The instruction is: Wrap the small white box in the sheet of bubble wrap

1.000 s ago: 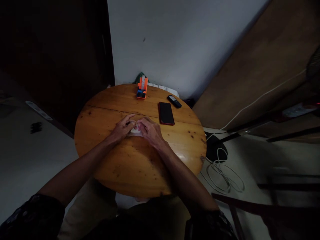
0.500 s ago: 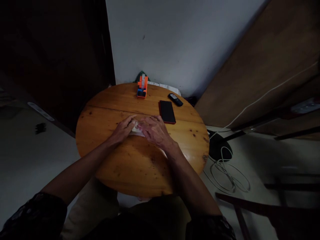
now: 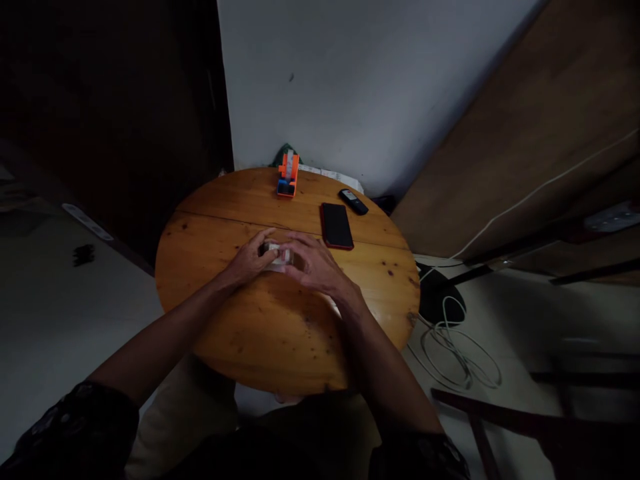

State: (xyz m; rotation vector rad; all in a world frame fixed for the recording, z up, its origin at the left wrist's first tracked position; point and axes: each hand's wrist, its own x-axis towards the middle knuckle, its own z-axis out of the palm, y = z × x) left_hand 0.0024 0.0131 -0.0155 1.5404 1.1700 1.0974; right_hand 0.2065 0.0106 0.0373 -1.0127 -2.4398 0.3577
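Note:
A small whitish rectangular pack with a reddish mark (image 3: 278,257) lies flat near the middle of the round wooden table (image 3: 240,327). Around its left end are the thumb and fingers of my left hand (image 3: 250,259), the thumb pressing on its upper face. My right hand (image 3: 320,265) curves about the right end, fingers along the far side and thumb at the near side. Part of the pack is hidden by my fingers, and its exact kind is too dark to make out.
Beyond my hands lie a black phone with a red edge (image 3: 337,226) and a dark handset (image 3: 353,201). An orange tape dispenser (image 3: 289,175) stands at the table's far edge, by the wall. Coiled pale cable (image 3: 463,353) is on the floor to the right.
My right hand has loosened from lying over the pack to a wider curve around its right end, so more of the pack shows. My left thumb has moved onto its top.

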